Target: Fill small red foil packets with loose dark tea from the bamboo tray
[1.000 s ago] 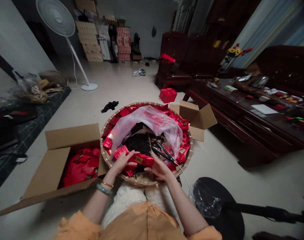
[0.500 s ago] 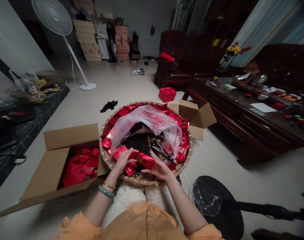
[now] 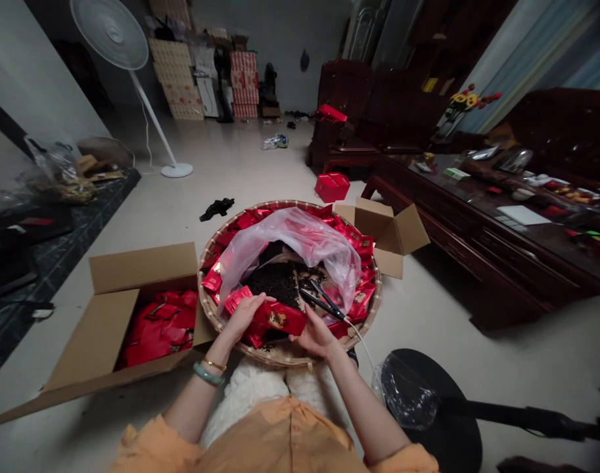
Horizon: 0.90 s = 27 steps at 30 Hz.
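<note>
Red packet (image 3: 282, 318), one of it in the hands, lies crosswise over the near part of one round basket (image 3: 377, 297), its gold mark facing up; two hands share it, the left hand (image 3: 250, 315) gripping its left end with the thumb along the top edge, the right hand (image 3: 315, 333) gripping its right end; so both grips are closed on the same packet. Two bands circle the left wrist, one green bangle (image 3: 208, 375) and one thin gold bracelet (image 3: 215, 364). Within the basket, beyond the held packet, lies one heap of dark leaves (image 3: 267, 284); one sheet of clear plastic (image 3: 292, 226) arches round its far side, and other packets (image 3: 212, 278) ring the inside of the rim, too jumbled to count; one black pair of tongs (image 3: 325, 306) rests with its two arms spread, just beside the right hand, and one white cord (image 3: 365, 346) runs from it over the rim. Two cardboard boxes stand open on the floor; the left box (image 3: 90, 335) holds a pile of red packets (image 3: 159, 328), their number unclear; the right box (image 3: 412, 230) sits just past the basket's far right side, near one long dark table (image 3: 470, 200); one white fan (image 3: 110, 33) stands well apart at the far left.
</note>
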{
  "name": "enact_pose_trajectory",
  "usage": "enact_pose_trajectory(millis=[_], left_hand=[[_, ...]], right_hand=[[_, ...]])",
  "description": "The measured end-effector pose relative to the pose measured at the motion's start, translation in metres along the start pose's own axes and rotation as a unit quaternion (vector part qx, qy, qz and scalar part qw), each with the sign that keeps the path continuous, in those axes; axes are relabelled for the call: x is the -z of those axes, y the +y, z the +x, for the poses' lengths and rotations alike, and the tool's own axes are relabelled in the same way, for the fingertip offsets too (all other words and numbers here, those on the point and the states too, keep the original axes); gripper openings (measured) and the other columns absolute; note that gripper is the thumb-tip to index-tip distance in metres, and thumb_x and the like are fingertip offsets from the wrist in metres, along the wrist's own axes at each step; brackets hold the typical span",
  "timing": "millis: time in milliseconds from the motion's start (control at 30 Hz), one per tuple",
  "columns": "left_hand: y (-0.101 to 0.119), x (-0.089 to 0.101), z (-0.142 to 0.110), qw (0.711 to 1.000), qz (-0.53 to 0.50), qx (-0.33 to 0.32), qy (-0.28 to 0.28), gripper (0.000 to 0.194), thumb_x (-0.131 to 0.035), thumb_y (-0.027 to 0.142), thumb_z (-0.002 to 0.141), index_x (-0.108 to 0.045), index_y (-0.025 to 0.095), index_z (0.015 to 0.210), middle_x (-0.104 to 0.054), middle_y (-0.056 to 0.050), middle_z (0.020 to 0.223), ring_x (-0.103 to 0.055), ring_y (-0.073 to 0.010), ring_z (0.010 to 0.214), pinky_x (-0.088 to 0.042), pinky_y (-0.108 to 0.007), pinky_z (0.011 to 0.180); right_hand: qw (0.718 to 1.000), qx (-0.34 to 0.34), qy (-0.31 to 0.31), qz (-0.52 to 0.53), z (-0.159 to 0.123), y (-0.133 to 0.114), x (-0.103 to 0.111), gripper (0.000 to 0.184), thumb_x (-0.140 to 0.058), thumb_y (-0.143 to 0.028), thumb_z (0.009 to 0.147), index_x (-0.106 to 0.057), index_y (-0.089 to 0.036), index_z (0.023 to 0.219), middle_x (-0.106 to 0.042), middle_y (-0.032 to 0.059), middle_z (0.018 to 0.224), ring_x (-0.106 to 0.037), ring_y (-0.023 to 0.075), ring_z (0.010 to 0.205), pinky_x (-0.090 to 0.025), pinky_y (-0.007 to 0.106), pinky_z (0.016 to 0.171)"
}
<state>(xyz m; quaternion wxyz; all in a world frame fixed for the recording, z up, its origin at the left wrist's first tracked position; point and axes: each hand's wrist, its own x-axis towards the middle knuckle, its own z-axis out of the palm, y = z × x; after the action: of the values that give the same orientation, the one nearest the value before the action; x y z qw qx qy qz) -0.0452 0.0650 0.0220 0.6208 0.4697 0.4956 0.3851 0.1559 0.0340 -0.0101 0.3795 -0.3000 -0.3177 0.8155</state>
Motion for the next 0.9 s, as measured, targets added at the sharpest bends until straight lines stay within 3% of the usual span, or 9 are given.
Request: enact_pose_trajectory(millis=[100, 200, 400, 467, 567, 633, 700, 767, 900], left_hand=[[0.002, 0.004, 0.001, 0.999, 0.028, -0.018, 0.017, 0.042, -0.054, 0.05, 0.079, -0.072, 0.015, 0.09, -0.072, -0.006, 0.085, -0.064, -0.0209, 0.08, -0.049, -0.029, 0.074], [0.001, 0.007, 0.004, 0.995, 0.061, -0.053, 0.051, 0.041, -0.051, 0.049, 0.081, -0.073, 0.015, 0.086, -0.072, -0.006, 0.088, -0.064, -0.0215, 0.084, -0.048, -0.03, 0.079], [-0.016, 0.014, 0.013, 0.984, 0.144, -0.087, 0.054, 0.046, -0.042, 0.05, 0.085, -0.071, 0.013, 0.088, -0.072, -0.008, 0.087, -0.065, -0.0232, 0.083, -0.049, -0.038, 0.085], [-0.019, 0.015, 0.013, 0.961, 0.215, -0.135, 0.111, 0.043, -0.04, 0.045, 0.088, -0.069, 0.015, 0.097, -0.07, -0.009, 0.097, -0.063, -0.0238, 0.092, -0.046, -0.041, 0.09], [-0.015, 0.01, 0.006, 0.87, 0.37, -0.279, 0.169, 0.042, -0.05, 0.04, 0.085, -0.055, 0.019, 0.121, -0.06, -0.01, 0.121, -0.052, -0.0251, 0.113, -0.038, -0.045, 0.1], [-0.01, 0.002, -0.002, 0.803, 0.476, -0.349, 0.086, 0.06, -0.063, 0.04, 0.077, -0.045, 0.021, 0.131, -0.051, -0.011, 0.131, -0.041, -0.0287, 0.124, -0.034, -0.049, 0.103], [-0.009, -0.006, -0.008, 0.756, 0.543, -0.366, -0.005, 0.069, -0.067, 0.034, 0.073, -0.039, 0.025, 0.135, -0.049, -0.01, 0.133, -0.036, -0.0309, 0.127, -0.032, -0.052, 0.102], [-0.012, -0.012, -0.011, 0.747, 0.563, -0.352, -0.029, 0.071, -0.066, 0.02, 0.073, -0.035, 0.026, 0.137, -0.049, -0.01, 0.133, -0.039, -0.0299, 0.124, -0.034, -0.052, 0.1], [-0.026, -0.011, -0.006, 0.781, 0.536, -0.319, -0.022, 0.069, -0.065, 0.011, 0.07, -0.039, 0.025, 0.133, -0.055, -0.009, 0.124, -0.049, -0.0261, 0.112, -0.04, -0.047, 0.095]], right_hand=[[1.0, -0.013, -0.003, 0.008, 0.002, 0.001, -0.004, 0.055, -0.036, -0.064, 0.084, -0.064, -0.021, 0.099, -0.07, 0.008, 0.099, -0.063, 0.0194, 0.086, -0.047, 0.027, 0.059], [0.999, -0.027, -0.013, 0.026, 0.003, 0.0, -0.007, 0.064, -0.028, -0.069, 0.084, -0.066, -0.019, 0.098, -0.069, 0.0092, 0.101, -0.062, 0.0215, 0.095, -0.049, 0.032, 0.071], [0.993, -0.044, -0.014, 0.112, 0.002, -0.006, -0.007, 0.07, -0.018, -0.068, 0.086, -0.063, -0.018, 0.105, -0.068, 0.0098, 0.107, -0.057, 0.0202, 0.109, -0.044, 0.038, 0.089], [0.991, -0.052, -0.017, 0.118, 0.003, -0.006, -0.007, 0.069, -0.016, -0.066, 0.088, -0.063, -0.019, 0.104, -0.068, 0.0087, 0.105, -0.057, 0.0194, 0.108, -0.044, 0.037, 0.089], [0.993, -0.056, -0.013, 0.107, 0.007, -0.008, -0.009, 0.065, -0.018, -0.066, 0.087, -0.062, -0.021, 0.104, -0.069, 0.0073, 0.101, -0.058, 0.0201, 0.106, -0.044, 0.038, 0.088], [0.994, -0.049, -0.011, 0.096, 0.01, -0.011, -0.012, 0.065, -0.023, -0.068, 0.085, -0.062, -0.02, 0.104, -0.069, 0.0078, 0.101, -0.058, 0.0214, 0.107, -0.043, 0.039, 0.089], [0.996, -0.037, -0.004, 0.086, 0.014, -0.013, -0.017, 0.065, -0.027, -0.07, 0.083, -0.062, -0.019, 0.104, -0.068, 0.0087, 0.101, -0.057, 0.0226, 0.108, -0.042, 0.041, 0.092], [0.997, -0.02, 0.006, 0.07, 0.017, -0.014, -0.023, 0.06, -0.035, -0.068, 0.082, -0.061, -0.018, 0.103, -0.068, 0.0088, 0.101, -0.056, 0.0228, 0.109, -0.04, 0.043, 0.094], [1.0, -0.019, 0.017, 0.016, 0.023, -0.012, -0.028, 0.045, -0.051, -0.059, 0.079, -0.062, -0.018, 0.097, -0.069, 0.0056, 0.097, -0.056, 0.0209, 0.107, -0.038, 0.04, 0.097]])
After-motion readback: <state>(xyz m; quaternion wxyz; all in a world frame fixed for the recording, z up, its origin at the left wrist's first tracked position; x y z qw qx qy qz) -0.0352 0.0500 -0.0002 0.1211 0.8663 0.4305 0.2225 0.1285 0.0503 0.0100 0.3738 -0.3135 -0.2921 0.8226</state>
